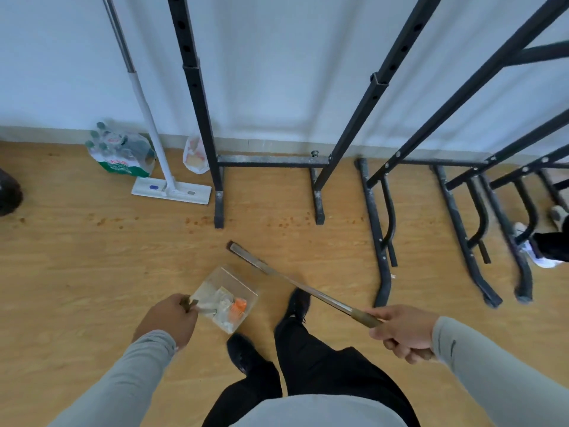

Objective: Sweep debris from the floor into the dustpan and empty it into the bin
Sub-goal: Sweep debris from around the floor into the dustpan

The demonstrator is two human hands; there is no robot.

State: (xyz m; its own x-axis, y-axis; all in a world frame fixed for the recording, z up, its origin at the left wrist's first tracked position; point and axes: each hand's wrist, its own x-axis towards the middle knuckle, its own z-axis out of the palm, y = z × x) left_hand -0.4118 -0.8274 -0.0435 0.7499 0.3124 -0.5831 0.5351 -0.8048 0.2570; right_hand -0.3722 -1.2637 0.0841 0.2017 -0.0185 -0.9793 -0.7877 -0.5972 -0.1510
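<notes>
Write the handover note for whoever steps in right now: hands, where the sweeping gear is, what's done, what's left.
Left hand: grips the dustpan handle. The clear dustpan sits in front of the feet; whether it touches the floor cannot be told.
Right hand: grips the broom handle, with the broom head out ahead near the black rack.
Done: some litter is in the pan, including an orange piece.
Left: brown crumbs lie along the floor near the rack feet; sweep them in, then empty the pan. The bin is not clearly in view.
</notes>
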